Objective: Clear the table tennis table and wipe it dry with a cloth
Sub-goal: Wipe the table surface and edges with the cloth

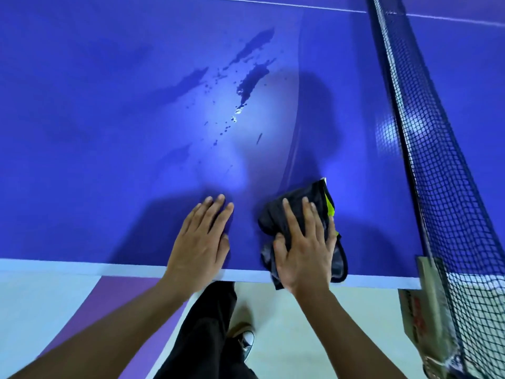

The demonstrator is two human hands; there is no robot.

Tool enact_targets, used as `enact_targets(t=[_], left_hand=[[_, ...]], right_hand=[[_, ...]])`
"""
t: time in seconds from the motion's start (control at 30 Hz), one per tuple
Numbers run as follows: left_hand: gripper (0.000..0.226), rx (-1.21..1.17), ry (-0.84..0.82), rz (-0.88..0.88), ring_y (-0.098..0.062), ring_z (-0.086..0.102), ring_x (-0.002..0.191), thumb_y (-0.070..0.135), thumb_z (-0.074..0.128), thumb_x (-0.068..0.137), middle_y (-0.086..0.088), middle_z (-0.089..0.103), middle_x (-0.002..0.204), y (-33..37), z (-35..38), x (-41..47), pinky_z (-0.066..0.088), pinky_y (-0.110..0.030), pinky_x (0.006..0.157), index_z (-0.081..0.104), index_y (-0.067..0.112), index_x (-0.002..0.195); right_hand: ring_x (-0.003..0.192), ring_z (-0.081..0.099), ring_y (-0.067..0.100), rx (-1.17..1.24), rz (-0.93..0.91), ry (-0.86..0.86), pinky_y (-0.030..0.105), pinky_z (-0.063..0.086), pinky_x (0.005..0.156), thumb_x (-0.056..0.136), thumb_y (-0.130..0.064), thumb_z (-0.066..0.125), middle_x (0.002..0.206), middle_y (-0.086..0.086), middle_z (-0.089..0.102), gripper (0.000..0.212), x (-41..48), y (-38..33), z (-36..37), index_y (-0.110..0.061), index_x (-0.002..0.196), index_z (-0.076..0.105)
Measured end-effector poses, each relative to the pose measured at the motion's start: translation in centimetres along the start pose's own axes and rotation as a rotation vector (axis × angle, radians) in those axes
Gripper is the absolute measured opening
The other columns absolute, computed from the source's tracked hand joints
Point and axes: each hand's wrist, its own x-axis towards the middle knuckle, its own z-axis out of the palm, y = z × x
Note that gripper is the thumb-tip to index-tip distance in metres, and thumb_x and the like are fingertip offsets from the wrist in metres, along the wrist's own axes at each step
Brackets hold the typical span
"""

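We see a smooth blue surface (pixel 109 105) with a soft sheen. Glossy wet patches (pixel 252 77) sit on it, well out from the net (pixel 437 160), a dark corded mesh. Near the net lies a crumpled cloth (pixel 314 191) of soft dark fabric with a neon-yellow panel. The floor (pixel 41 310) looks smooth and matt.

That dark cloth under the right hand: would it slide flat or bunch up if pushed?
Probably floppy: the cloth lies crumpled in folds under the right hand, one end drooping over the table edge. It would likely bunch rather than slide flat. The glossy top looks smooth, so it should glide easily towards the puddles.
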Motion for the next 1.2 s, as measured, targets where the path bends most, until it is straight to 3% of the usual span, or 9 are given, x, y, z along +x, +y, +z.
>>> enact_targets(t=[0.1,0.2,0.37,0.57,0.8,0.93,1.2], left_hand=[[0.042,-0.031,0.035,-0.036,-0.034,0.053,0.127,0.023,0.045,0.092,-0.011,0.056,0.136,-0.3,-0.3,2.0,0.041,-0.046,0.106,0.061,0.011,0.130],[0.031,-0.096,0.080,-0.026,-0.031,0.054,0.113,0.018,0.050,0.088,-0.009,0.056,0.120,-1.3,-0.9,4.8,0.044,-0.045,0.096,0.061,0.011,0.116],[0.037,-0.135,0.190,-0.104,-0.032,0.051,0.121,0.016,0.052,0.088,-0.013,0.052,0.140,-5.2,-1.8,13.0,0.041,-0.041,0.102,0.060,0.007,0.123],[0.039,-0.098,0.221,-0.119,-0.031,0.053,0.118,0.016,0.047,0.089,-0.011,0.057,0.134,-11.5,-2.7,28.1,0.040,-0.040,0.098,0.057,0.006,0.125],[0.049,-0.041,0.098,-0.102,-0.040,0.041,0.138,0.024,0.037,0.100,-0.018,0.041,0.155,-18.9,-3.8,45.6,0.033,-0.051,0.112,0.045,0.004,0.144],[0.052,-0.023,0.098,-0.162,-0.039,0.032,0.146,0.024,0.037,0.100,-0.017,0.036,0.158,-22.3,-3.2,49.0,0.024,-0.051,0.121,0.040,0.005,0.149],[0.048,-0.061,0.118,-0.209,-0.033,0.025,0.151,0.020,0.041,0.102,-0.012,0.033,0.160,-22.4,-2.8,49.0,0.019,-0.048,0.124,0.039,0.011,0.149]], right_hand=[[0.152,0.027,0.021,0.002,-0.011,0.005,0.054,0.012,0.125,0.094,-0.044,0.040,0.165,0.005,0.030,0.065,2.5,-0.5,0.4,-0.034,0.157,0.036],[0.153,0.024,0.020,-0.015,0.008,0.001,0.054,0.010,0.126,0.095,-0.046,0.037,0.167,0.005,0.027,0.065,5.3,-1.2,0.8,-0.036,0.159,0.031],[0.153,0.024,0.019,-0.003,-0.008,0.011,0.055,0.010,0.125,0.095,-0.047,0.035,0.167,0.003,0.026,0.065,10.9,-1.8,1.1,-0.035,0.159,0.031],[0.155,0.017,0.013,-0.006,0.016,0.010,0.049,0.002,0.127,0.095,-0.048,0.034,0.168,-0.001,0.022,0.065,22.5,-2.9,1.7,-0.039,0.159,0.028],[0.155,0.014,0.011,-0.016,0.066,-0.004,0.045,-0.003,0.127,0.095,-0.050,0.028,0.169,-0.003,0.017,0.065,36.2,-3.5,2.2,-0.042,0.159,0.025],[0.155,0.014,0.011,-0.042,0.089,-0.006,0.044,-0.004,0.127,0.096,-0.049,0.030,0.169,-0.004,0.016,0.063,43.6,-3.7,2.4,-0.044,0.159,0.023],[0.153,0.020,0.013,0.003,0.121,0.026,0.044,0.000,0.127,0.098,-0.045,0.035,0.168,0.001,0.022,0.059,59.8,-3.7,2.9,-0.043,0.157,0.031]])
